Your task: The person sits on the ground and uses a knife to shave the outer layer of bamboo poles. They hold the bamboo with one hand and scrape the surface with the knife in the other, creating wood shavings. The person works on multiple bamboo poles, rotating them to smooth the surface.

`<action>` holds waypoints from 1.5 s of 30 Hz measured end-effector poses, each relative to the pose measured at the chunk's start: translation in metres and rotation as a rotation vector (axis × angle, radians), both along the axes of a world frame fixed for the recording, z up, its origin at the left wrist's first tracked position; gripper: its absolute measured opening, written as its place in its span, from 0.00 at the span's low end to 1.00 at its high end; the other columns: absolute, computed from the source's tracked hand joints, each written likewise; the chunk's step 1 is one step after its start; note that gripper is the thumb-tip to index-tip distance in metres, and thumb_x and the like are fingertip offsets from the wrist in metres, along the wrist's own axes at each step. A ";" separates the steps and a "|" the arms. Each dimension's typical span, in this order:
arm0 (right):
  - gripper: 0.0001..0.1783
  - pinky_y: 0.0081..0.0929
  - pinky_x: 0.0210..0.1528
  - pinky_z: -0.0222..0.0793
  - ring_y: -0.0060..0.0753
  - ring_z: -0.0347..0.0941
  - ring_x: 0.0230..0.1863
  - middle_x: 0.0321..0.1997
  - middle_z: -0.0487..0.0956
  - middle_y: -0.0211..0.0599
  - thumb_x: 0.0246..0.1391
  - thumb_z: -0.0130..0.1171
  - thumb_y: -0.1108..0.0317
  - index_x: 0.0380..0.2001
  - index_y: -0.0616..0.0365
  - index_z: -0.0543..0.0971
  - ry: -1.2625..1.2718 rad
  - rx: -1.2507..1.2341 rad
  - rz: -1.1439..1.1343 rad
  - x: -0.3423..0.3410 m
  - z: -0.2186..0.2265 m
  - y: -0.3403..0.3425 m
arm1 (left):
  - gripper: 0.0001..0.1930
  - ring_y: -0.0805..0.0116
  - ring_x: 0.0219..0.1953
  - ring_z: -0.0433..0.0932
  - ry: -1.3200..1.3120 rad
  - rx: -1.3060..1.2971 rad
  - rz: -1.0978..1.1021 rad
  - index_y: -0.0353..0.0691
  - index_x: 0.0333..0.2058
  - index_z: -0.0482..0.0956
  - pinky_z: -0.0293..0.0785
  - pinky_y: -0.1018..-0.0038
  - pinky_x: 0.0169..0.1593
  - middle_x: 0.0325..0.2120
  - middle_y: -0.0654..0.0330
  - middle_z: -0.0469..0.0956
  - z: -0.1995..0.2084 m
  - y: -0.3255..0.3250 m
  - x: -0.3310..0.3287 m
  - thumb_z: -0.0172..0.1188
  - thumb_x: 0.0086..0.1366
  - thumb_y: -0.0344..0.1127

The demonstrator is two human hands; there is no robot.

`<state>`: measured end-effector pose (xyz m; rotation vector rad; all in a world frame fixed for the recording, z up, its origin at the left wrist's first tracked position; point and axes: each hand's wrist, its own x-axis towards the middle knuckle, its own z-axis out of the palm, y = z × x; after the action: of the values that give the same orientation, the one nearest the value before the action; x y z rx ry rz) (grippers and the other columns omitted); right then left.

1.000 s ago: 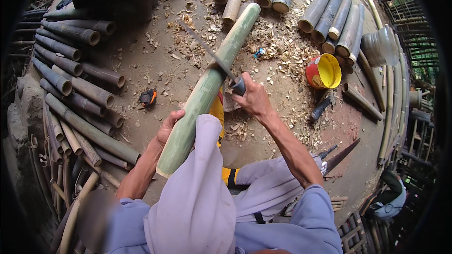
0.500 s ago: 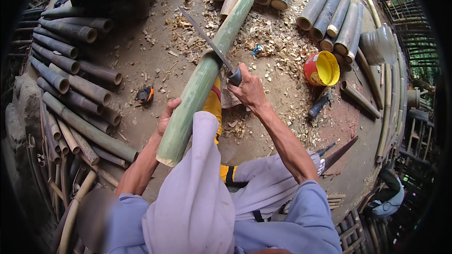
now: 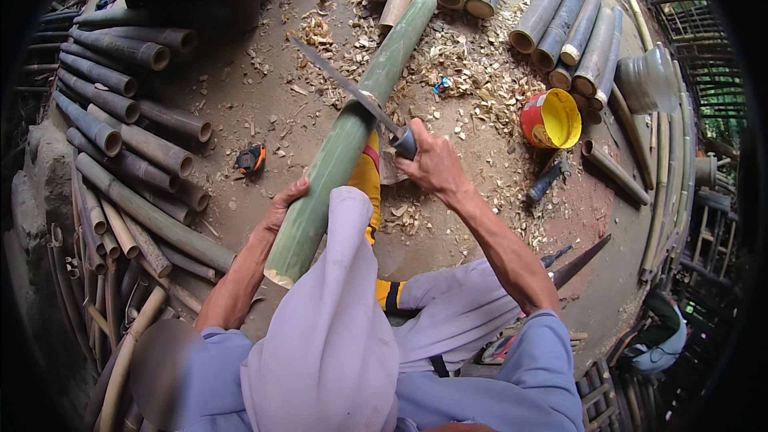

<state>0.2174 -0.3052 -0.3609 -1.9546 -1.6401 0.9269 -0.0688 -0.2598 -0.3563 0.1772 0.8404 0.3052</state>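
Note:
A thick green bamboo pole (image 3: 320, 184) slants from between my knees toward the far side, its pale cut end (image 3: 280, 278) nearest me. My left hand (image 3: 284, 202) grips its left side near that end, the fingers partly hidden beneath it. In my closed right hand (image 3: 436, 162) is the dark handle of a tool with a long narrow blade (image 3: 332, 72). The blade lies across the top of the pole at a raised joint, and its tip sticks out to the far left. Whether it is a saw or a knife I cannot tell.
Cut bamboo lengths (image 3: 136, 128) are stacked at left, and more (image 3: 560, 32) lie at the far right. Wood chips (image 3: 488, 56) cover the ground. Around me are an orange-black tape measure (image 3: 251, 159), a red-yellow tub (image 3: 550, 118), a dark-handled tool (image 3: 547, 182) and another blade (image 3: 582, 262).
My right hand and the handle have shifted slightly right and toward me. The blade's tip has swung left and nearer, and the blade still crosses the pole at the joint. My left hand keeps its grip.

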 end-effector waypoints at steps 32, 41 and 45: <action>0.18 0.49 0.27 0.76 0.55 0.77 0.22 0.18 0.75 0.50 0.46 0.60 0.66 0.36 0.57 0.62 -0.039 0.112 0.125 -0.032 0.012 -0.010 | 0.34 0.60 0.40 0.80 0.023 -0.002 -0.118 0.32 0.53 0.68 0.78 0.65 0.47 0.44 0.49 0.77 0.009 -0.004 -0.002 0.57 0.56 0.54; 0.22 0.53 0.28 0.72 0.61 0.76 0.26 0.21 0.76 0.55 0.42 0.63 0.63 0.36 0.57 0.63 0.053 0.193 0.110 -0.039 0.012 -0.015 | 0.35 0.59 0.42 0.79 0.059 0.008 -0.022 0.34 0.55 0.66 0.77 0.63 0.49 0.44 0.49 0.76 0.014 -0.013 0.000 0.61 0.55 0.52; 0.19 0.49 0.27 0.74 0.57 0.77 0.24 0.20 0.76 0.54 0.45 0.61 0.66 0.36 0.57 0.64 0.075 0.084 -0.291 -0.001 -0.019 0.027 | 0.34 0.62 0.40 0.80 0.007 -0.056 -0.085 0.34 0.55 0.66 0.80 0.66 0.44 0.43 0.50 0.76 0.031 -0.001 0.009 0.61 0.55 0.51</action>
<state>0.2168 -0.2779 -0.3799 -2.0059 -1.2882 0.7943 -0.0601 -0.2603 -0.3256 0.1610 0.8452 0.2012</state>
